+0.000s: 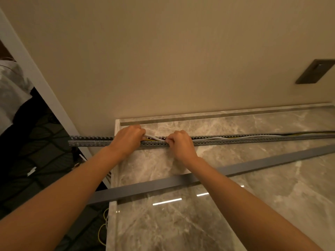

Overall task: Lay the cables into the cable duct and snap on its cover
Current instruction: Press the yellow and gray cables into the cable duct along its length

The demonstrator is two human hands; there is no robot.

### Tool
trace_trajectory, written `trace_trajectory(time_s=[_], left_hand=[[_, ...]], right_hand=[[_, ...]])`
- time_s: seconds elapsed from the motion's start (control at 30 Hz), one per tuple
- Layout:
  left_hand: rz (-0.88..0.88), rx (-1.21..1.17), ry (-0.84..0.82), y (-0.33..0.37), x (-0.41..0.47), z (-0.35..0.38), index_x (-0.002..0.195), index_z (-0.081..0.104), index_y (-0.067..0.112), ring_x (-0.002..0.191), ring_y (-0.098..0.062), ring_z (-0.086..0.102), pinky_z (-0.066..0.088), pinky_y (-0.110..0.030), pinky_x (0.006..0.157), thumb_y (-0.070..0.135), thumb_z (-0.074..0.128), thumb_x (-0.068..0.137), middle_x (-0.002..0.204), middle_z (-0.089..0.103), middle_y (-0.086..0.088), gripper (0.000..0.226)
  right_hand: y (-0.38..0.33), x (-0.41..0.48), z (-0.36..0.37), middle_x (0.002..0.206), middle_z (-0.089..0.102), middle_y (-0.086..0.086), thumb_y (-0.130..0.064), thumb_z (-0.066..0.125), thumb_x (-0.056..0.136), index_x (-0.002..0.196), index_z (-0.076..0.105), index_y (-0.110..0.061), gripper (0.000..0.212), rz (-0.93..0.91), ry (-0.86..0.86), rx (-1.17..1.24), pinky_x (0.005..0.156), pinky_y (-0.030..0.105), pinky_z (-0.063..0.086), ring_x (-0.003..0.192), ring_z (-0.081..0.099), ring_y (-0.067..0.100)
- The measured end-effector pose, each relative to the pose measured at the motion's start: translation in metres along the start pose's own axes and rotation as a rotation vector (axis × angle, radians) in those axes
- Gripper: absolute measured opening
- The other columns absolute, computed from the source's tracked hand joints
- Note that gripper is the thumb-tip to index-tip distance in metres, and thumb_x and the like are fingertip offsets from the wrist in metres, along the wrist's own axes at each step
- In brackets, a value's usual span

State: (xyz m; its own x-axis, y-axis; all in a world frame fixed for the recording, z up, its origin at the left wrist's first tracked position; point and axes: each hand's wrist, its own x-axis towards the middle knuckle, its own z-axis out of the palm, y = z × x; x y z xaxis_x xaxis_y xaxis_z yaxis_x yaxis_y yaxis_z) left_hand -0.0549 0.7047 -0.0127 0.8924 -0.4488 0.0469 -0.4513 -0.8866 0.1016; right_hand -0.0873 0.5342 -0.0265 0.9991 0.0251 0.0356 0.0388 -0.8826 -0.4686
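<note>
Head view looks down on a marble table (235, 205) set against a beige wall (163, 60). A grey slotted duct (244, 140) lies across the far part of the table, parallel to the wall, and its left end juts past the table's left edge over a dark floor (36, 151). The duct is open on top.

Cables (226, 137) run inside the duct from the right: a white one and a yellow one can be told apart, and something dark lies along the far right stretch. The white cable rises slightly out of the channel between the two hands.

The left hand (127, 140) sits on the duct near the table's left edge, fingers curled down over it and closed on the white cable. The right hand (179, 142) is just right of it, also on the duct, fingers bent and pinching the same cable at the duct's near wall. The hands are near each other but apart, with a short bit of cable showing between them.

The cover (208, 175), a flat grey strip, lies loose on the table nearer the person, slanting from near left to far right, well apart from the duct. Its left end overhangs the table edge.

A thin yellow wire (101, 230) hangs beside the table's left side. A dark plate (315, 71) is on the wall at right.
</note>
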Motion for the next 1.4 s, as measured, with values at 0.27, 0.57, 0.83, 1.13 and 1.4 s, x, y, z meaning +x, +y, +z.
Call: trace_trajectory(time_s=[0.27,0.57,0.83,1.13,1.4], left_hand=[[-0.108,0.022,0.046,0.014,0.001,0.01,0.096,0.059,0.003,0.093,-0.031,0.058,0.044,-0.038,0.075,0.034,0.053,0.091,0.102,0.064,-0.015,0.032],[0.145,0.178,0.114,0.046,0.0,-0.004,0.057,0.061,-0.003,0.053,-0.034,0.058,0.039,-0.031,0.044,-0.018,0.072,0.053,0.058,0.061,-0.021,0.019],[0.012,0.372,-0.052,0.069,0.012,0.016,0.099,0.061,0.001,0.103,-0.029,0.048,0.039,-0.036,0.078,0.0,0.043,0.083,0.111,0.053,-0.014,0.024],[-0.043,0.376,-0.038,0.087,0.009,0.031,0.118,0.046,0.004,0.104,-0.029,0.051,0.045,-0.038,0.09,0.004,0.041,0.092,0.117,0.053,-0.016,0.026],[-0.115,0.396,-0.047,0.096,0.008,0.03,0.117,0.051,0.002,0.107,-0.028,0.049,0.043,-0.037,0.092,0.001,0.04,0.091,0.117,0.054,-0.015,0.028]], right_hand=[[0.018,0.002,0.0,0.099,0.063,0.015,-0.016,0.055,0.089,0.1,0.07,-0.005,0.021,-0.087,-0.015,0.057,0.083,0.03,0.036,0.102,0.046,0.027],[0.038,0.001,-0.006,0.106,0.067,0.017,-0.002,0.051,0.088,0.106,0.066,-0.002,0.023,-0.16,-0.005,0.171,0.091,0.03,0.037,0.105,0.051,0.028],[0.092,-0.011,-0.033,0.099,0.064,0.015,-0.003,0.049,0.087,0.094,0.068,0.001,0.021,0.004,0.238,0.063,0.083,0.03,0.043,0.093,0.057,0.026],[0.115,-0.025,-0.033,0.112,0.056,0.015,-0.005,0.045,0.089,0.109,0.061,0.002,0.027,0.058,0.239,-0.145,0.094,0.037,0.04,0.103,0.049,0.028],[0.122,-0.027,-0.032,0.117,0.056,0.012,-0.005,0.04,0.087,0.111,0.056,-0.002,0.029,0.067,0.231,-0.243,0.093,0.035,0.037,0.105,0.049,0.027]])
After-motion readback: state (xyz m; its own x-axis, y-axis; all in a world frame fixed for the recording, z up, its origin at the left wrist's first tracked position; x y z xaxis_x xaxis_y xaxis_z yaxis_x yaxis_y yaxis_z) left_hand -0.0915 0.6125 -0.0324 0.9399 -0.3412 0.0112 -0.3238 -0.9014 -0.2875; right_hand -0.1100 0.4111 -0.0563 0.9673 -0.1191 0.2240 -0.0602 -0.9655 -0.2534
